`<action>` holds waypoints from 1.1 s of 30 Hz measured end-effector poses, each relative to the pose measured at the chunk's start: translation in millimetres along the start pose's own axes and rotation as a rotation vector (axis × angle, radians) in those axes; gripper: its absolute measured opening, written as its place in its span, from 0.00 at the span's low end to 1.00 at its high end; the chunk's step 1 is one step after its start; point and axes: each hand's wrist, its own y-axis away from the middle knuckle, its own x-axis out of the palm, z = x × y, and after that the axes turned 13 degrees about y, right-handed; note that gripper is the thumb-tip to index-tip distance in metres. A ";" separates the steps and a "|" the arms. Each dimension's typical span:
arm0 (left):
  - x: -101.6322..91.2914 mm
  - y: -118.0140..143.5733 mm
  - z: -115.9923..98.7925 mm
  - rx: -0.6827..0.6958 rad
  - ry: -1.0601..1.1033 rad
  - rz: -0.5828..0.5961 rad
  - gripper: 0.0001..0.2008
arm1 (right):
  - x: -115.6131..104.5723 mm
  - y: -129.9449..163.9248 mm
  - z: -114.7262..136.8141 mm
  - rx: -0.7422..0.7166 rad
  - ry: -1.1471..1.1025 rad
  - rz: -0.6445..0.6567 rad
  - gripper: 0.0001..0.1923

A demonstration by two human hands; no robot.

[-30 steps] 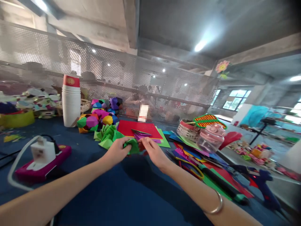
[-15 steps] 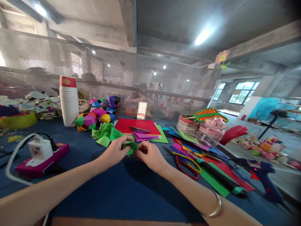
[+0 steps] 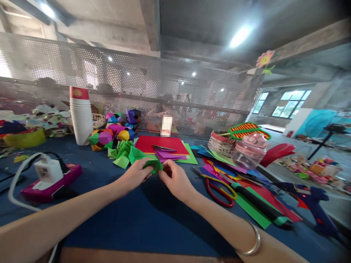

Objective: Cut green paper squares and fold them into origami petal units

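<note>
Between my two hands is a folded piece of green paper (image 3: 155, 165), raised a little above the dark blue tabletop (image 3: 131, 223). My left hand (image 3: 136, 173) pinches its left side, thumb on top. My right hand (image 3: 175, 179) closes thumb and fingertips on its right edge. Just beyond lies a heap of folded green paper pieces (image 3: 123, 151). Folded purple pieces (image 3: 168, 155) rest on a red sheet (image 3: 146, 143) behind my hands. Scissors with red and yellow handles (image 3: 219, 192) lie to the right of my right hand.
At the right are a black-handled cutter (image 3: 259, 202), a blue glue gun (image 3: 309, 201), coloured sheets and a clear jar (image 3: 251, 151). At the left stand a stack of paper cups (image 3: 81, 118) and a magenta power strip (image 3: 52, 184). Colourful paper balls (image 3: 102, 139) sit behind.
The green paper has turned between my fingers and shows more of its face. Both hands stay in nearly the same place. The camera view has shifted slightly.
</note>
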 end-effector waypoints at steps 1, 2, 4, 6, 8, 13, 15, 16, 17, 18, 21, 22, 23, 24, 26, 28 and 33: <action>-0.1 0.4 -0.4 0.010 -0.010 0.014 0.10 | -0.5 0.7 0.8 -0.012 0.004 0.002 0.05; -0.1 1.0 -0.5 0.019 -0.020 0.033 0.09 | -1.0 1.4 1.5 -0.025 0.010 0.001 0.06; 0.7 2.7 0.1 0.039 -0.048 0.064 0.09 | -1.7 2.0 2.1 -0.050 0.025 -0.012 0.08; 2.3 4.6 1.5 0.054 -0.081 0.084 0.08 | -1.8 1.9 1.5 -0.070 0.041 -0.029 0.07; 4.0 6.2 3.2 0.066 -0.116 0.091 0.07 | -1.3 1.3 0.4 -0.083 0.049 -0.045 0.05; 4.6 8.0 3.1 0.068 -0.194 0.104 0.09 | -0.6 -1.1 -1.8 -0.088 0.064 -0.091 0.03; 3.0 8.6 0.7 0.076 -0.234 0.098 0.14 | -1.5 -2.8 -3.1 -0.078 0.079 -0.122 0.03; 2.1 9.0 -0.6 0.083 -0.260 0.090 0.15 | -1.9 -3.5 -3.8 -0.073 0.088 -0.138 0.03; 1.2 9.3 -1.9 0.090 -0.287 0.082 0.16 | -2.4 -4.2 -4.5 -0.070 0.097 -0.151 0.02; 0.3 9.7 -3.0 0.098 -0.315 0.076 0.16 | -2.7 -4.6 -5.1 -0.070 0.106 -0.159 0.02; -1.2 10.6 -5.2 0.122 -0.390 0.064 0.14 | -3.2 -4.1 -4.9 -0.082 0.130 -0.167 0.01; -1.3 10.9 -5.6 0.129 -0.411 0.060 0.14 | -3.3 -3.7 -4.5 -0.086 0.136 -0.165 0.01; -1.3 11.3 -5.9 0.137 -0.430 0.053 0.14 | -3.4 -3.3 -4.0 -0.089 0.142 -0.160 0.01; -1.2 11.6 -6.1 0.143 -0.447 0.045 0.14 | -3.6 -3.0 -3.7 -0.090 0.147 -0.153 0.02; -1.1 12.1 -6.1 0.150 -0.473 0.029 0.15 | -4.1 -3.2 -3.9 -0.085 0.154 -0.132 0.03; -1.5 12.3 -5.4 0.152 -0.494 0.011 0.15 | -4.2 -4.3 -5.5 -0.074 0.156 -0.097 0.04; -4.0 11.0 -1.2 0.146 -0.542 -0.039 0.17 | -2.2 -6.2 -9.7 -0.074 0.143 -0.010 0.11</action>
